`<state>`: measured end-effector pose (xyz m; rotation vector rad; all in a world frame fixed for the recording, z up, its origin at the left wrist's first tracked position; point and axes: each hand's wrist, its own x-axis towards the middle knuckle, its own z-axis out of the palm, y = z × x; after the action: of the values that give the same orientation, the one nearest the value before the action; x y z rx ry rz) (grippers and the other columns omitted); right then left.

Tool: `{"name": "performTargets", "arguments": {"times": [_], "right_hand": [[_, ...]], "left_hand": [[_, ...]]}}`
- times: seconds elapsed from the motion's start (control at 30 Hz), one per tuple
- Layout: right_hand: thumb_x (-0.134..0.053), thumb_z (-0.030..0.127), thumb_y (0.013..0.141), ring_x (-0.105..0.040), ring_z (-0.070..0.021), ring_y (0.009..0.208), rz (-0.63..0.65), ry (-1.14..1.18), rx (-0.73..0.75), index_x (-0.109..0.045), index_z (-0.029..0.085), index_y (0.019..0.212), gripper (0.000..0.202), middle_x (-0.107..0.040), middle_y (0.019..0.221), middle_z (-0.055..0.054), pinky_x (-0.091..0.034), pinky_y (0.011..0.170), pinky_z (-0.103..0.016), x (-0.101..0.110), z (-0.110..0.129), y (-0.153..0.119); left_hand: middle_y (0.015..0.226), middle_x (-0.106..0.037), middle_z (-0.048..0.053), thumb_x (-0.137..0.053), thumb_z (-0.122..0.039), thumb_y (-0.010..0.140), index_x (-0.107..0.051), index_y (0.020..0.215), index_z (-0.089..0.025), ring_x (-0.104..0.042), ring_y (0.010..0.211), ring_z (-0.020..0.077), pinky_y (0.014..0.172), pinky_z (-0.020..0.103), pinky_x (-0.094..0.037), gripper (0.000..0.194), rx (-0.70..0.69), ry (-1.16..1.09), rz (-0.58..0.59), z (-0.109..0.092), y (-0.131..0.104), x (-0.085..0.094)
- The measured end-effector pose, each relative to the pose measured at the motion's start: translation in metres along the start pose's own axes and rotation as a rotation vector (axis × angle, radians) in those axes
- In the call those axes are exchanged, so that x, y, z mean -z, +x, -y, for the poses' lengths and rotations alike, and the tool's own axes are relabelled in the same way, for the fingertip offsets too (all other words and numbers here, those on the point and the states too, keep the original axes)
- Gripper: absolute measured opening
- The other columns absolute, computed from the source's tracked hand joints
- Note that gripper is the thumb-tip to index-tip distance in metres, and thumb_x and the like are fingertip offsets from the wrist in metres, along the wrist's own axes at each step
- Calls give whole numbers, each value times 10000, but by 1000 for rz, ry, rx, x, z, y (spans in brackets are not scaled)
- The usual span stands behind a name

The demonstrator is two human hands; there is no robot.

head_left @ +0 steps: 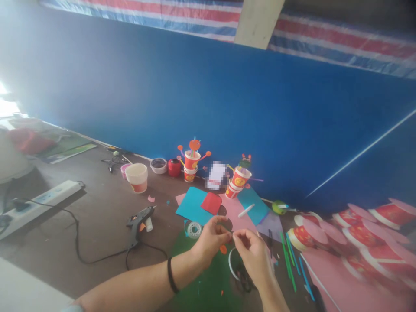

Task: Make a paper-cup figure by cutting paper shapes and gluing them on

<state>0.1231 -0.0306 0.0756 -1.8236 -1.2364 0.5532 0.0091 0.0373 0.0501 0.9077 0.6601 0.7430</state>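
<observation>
My left hand [211, 242] and my right hand [251, 249] meet over the front middle of the table, with thumbs and fingertips pinched close together. Whatever lies between the fingertips is too small to make out. An orange paper disc [223, 249] shows just beneath my left hand. Beside that hand is a white tape roll [194, 230]. Below my right hand stands a white-rimmed round container [232, 264] with dark scissor handles [244, 279]. Under both hands lie green paper [195, 271] and pink paper [237, 212].
A glue gun [138, 223] with its cord and a power strip [48, 203] lie left. Two stacked-cup figures [190, 162] [238, 177] stand behind blue sheets [191, 206]. Green and blue straws [287, 255] and red cups [364, 234] are at the right.
</observation>
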Motion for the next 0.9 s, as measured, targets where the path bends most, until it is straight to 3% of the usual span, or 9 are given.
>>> {"name": "performTargets", "arguments": {"times": [0.17, 0.33, 0.43, 0.53, 0.57, 0.63, 0.7, 0.73, 0.9], "right_hand": [[-535, 366, 773, -567, -169, 555, 8, 20, 14, -579, 183, 679, 210, -617, 590, -14, -427, 516, -240, -1, -9, 19], [-515, 427, 808, -510, -136, 494, 75, 89, 52, -552, 190, 681, 271, -546, 540, 21, -404, 473, -224, 4, -15, 45], [-512, 427, 812, -497, -127, 452, 51, 72, 111, -543, 195, 692, 262, -532, 506, 31, -399, 444, -218, 14, -7, 70], [-491, 431, 823, -499, -129, 409, -45, 32, 146, -562, 199, 764, 249, -555, 508, 27, -411, 432, -229, 26, 10, 104], [-489, 435, 821, -513, -130, 412, -75, 21, 159, -573, 198, 802, 252, -607, 581, 3, -417, 431, -235, 28, 15, 117], [-499, 425, 800, -590, -133, 507, -128, -1, 201, -578, 193, 797, 245, -671, 947, -90, -458, 486, -250, 29, 24, 143], [-505, 396, 778, -630, -137, 588, -153, -34, 231, -578, 187, 762, 222, -570, 1219, -135, -488, 552, -265, 24, 26, 166], [-502, 376, 770, -638, -142, 615, -161, -53, 236, -576, 186, 742, 206, -545, 1252, -141, -494, 578, -272, 20, 25, 176], [-492, 301, 739, -641, -215, 713, -223, -151, 198, -566, 196, 734, 129, -666, 885, -112, -467, 681, -334, 3, 7, 201]], "left_hand": [[595, -557, -48, -650, -111, 625, -453, 1034, -128, -552, 583, 107, 595, 230, -405, 455, -41, -21, -16, -6, 17, -5], [713, -592, -11, -710, -189, 651, -441, 1078, -148, -577, 633, 121, 631, 260, -437, 506, -124, -36, 104, -12, 40, 0], [875, -580, 24, -765, -285, 628, -443, 1132, -172, -577, 658, 116, 604, 253, -428, 609, -184, 21, 130, -25, 59, 9], [845, -568, 16, -754, -332, 653, -456, 1137, -166, -565, 688, 114, 624, 247, -418, 592, -268, 71, 68, -42, 79, 19], [817, -569, 11, -744, -337, 667, -462, 1133, -162, -560, 695, 114, 635, 246, -415, 572, -288, 76, 47, -46, 86, 22], [778, -570, 3, -730, -343, 682, -480, 1114, -156, -542, 677, 105, 631, 238, -402, 532, -305, 77, 11, -52, 96, 26], [763, -569, 0, -722, -346, 684, -500, 1085, -151, -514, 633, 89, 600, 226, -383, 498, -291, 76, -27, -53, 104, 29], [761, -569, -1, -721, -346, 681, -507, 1075, -149, -504, 618, 84, 589, 222, -376, 490, -280, 77, -40, -52, 106, 30], [738, -557, -7, -722, -338, 654, -526, 1057, -141, -499, 602, 89, 565, 219, -367, 490, -266, 118, -78, -47, 114, 33]]}}
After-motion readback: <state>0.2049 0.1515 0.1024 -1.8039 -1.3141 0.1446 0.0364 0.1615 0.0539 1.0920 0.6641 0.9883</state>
